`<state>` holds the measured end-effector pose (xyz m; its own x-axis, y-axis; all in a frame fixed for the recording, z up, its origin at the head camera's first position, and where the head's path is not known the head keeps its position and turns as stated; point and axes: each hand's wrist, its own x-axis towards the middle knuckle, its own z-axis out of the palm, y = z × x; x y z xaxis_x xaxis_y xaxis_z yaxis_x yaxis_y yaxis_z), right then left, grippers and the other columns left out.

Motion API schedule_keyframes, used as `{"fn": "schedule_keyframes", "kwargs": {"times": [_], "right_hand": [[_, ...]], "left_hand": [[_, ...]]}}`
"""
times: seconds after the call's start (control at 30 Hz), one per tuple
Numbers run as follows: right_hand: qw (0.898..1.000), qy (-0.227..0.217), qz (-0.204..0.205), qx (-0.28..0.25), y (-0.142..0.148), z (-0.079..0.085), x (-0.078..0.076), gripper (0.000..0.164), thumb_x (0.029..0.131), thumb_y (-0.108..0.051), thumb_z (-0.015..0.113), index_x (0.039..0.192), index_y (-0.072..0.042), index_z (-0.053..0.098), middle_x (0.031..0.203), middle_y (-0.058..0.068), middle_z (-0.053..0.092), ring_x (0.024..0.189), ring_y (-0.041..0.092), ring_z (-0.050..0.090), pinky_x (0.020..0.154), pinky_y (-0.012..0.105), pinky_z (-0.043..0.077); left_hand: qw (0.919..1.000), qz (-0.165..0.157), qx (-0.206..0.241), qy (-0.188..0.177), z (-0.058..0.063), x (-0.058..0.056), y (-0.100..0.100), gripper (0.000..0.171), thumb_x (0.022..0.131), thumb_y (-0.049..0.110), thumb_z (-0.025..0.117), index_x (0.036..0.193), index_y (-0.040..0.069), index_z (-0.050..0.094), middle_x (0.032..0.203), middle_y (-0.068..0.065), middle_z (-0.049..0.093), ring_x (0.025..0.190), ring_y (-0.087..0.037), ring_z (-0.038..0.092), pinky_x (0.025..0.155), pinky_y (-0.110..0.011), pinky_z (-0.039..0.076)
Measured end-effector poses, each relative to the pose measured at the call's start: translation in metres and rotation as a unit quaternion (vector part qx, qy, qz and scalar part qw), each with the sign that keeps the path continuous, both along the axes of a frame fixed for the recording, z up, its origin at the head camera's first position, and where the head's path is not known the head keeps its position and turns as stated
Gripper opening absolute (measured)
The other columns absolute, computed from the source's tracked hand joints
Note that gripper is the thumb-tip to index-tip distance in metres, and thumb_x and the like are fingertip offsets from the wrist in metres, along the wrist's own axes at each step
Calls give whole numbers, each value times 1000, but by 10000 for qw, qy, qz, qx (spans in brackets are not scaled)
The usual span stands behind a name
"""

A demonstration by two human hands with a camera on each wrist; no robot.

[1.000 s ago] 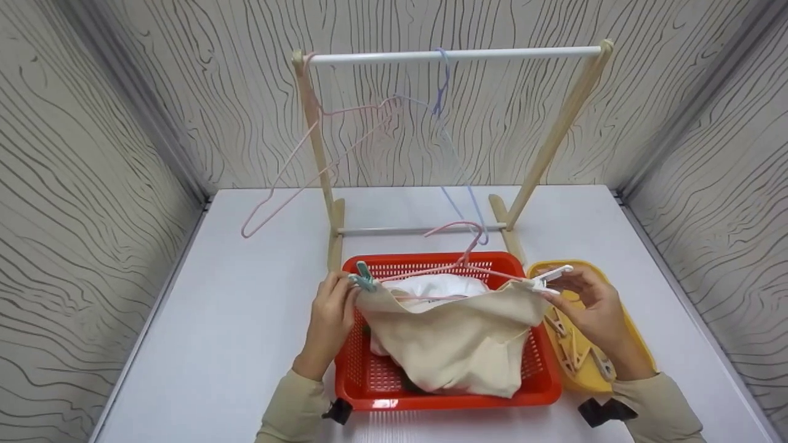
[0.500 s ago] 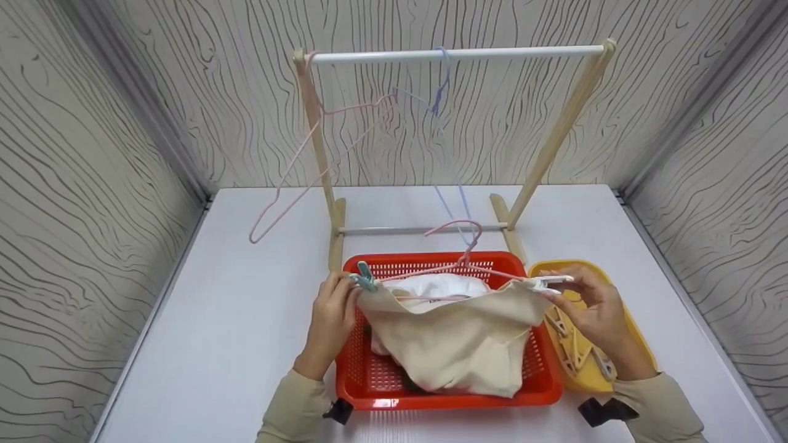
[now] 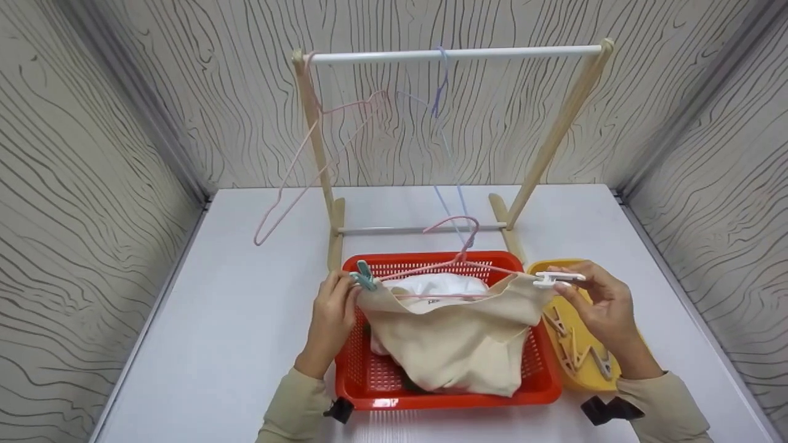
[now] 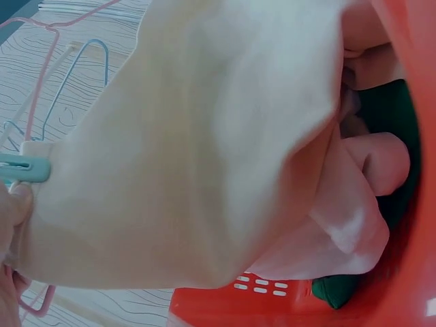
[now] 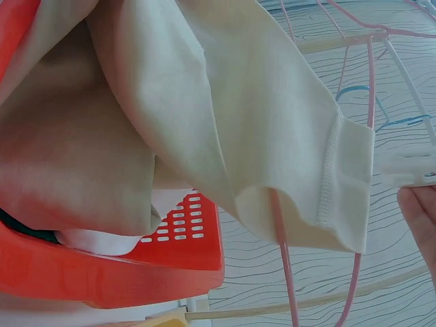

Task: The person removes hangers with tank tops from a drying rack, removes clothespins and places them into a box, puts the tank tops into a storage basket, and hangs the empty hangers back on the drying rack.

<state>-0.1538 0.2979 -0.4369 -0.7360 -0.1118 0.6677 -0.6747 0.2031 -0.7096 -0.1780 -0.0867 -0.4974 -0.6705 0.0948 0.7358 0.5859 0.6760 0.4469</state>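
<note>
A beige garment (image 3: 449, 344) is stretched along a pink hanger (image 3: 458, 261) over the red basket (image 3: 446, 403). My left hand (image 3: 332, 317) pinches its left corner, beside a teal clothespin (image 3: 364, 275) clipped there. In the left wrist view, that clothespin (image 4: 27, 169) bites on the cloth edge, just above my fingertips. My right hand (image 3: 606, 304) holds a white clothespin (image 3: 559, 279) by thumb and fingers at the garment's right corner. The right wrist view has this clothespin (image 5: 409, 167) beside the cloth's edge; a small gap seems to separate them.
Behind stands a drying rack with a white top bar (image 3: 511, 53); another pink hanger (image 3: 280, 197) and a blue hanger (image 3: 438, 98) hang from it. A yellow tray (image 3: 591, 386) holds several clothespins (image 3: 572, 354). White cloth (image 3: 437, 285) lies in the basket.
My right hand has moved right with the white clothespin, away from the garment's corner, and the clothespin's ends have come level. My left hand stays in place. The hangers on the rack swing slightly.
</note>
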Motion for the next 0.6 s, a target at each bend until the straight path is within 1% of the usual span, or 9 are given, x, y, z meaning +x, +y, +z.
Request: {"fn": "schedule_keyframes", "kwargs": {"times": [0.1,0.2,0.3,0.43,0.5,0.6], "right_hand": [[9999,-13,-57,86,1,1,1,19,75,29,55,92,21,54,103,-11,70,99,1,67,89,11,53],[9999,-69,-110,45,2,2,3,18,75,29,56,91,20,53,102,-11,69,97,1,66,89,11,53],[9997,-149,-41,-181,5,1,3,20,74,29,56,90,20,49,101,-7,67,96,2,67,88,12,54],[9982,-189,81,-566,11,-2,3,26,73,31,56,93,18,46,102,-2,65,97,4,68,87,14,55],[9976,-193,40,-667,13,-4,3,29,72,31,55,96,16,47,103,-2,65,97,4,68,88,14,54],[9969,-240,-135,-736,16,-7,3,33,72,31,56,98,11,51,102,-3,65,97,3,68,88,13,54]], "left_hand": [[10000,-3,1,18,1,0,0,11,85,-3,67,94,-1,63,93,-9,57,80,-17,58,66,-27,56],[10000,-20,13,17,2,1,0,10,85,-3,66,94,-1,63,93,-9,58,80,-17,58,66,-27,56],[10000,-22,42,-10,3,1,-1,10,85,-3,66,94,-1,63,93,-9,58,80,-17,58,67,-27,56],[10000,1,46,-47,3,2,-1,9,85,-3,66,93,-1,63,93,-9,58,80,-18,58,68,-28,57],[10000,10,41,-57,3,2,-1,8,85,-3,66,93,-1,63,92,-9,58,80,-18,58,68,-29,57],[10000,19,37,-87,4,3,-1,8,85,-3,66,92,-1,63,92,-9,57,80,-17,58,67,-28,57]]}}
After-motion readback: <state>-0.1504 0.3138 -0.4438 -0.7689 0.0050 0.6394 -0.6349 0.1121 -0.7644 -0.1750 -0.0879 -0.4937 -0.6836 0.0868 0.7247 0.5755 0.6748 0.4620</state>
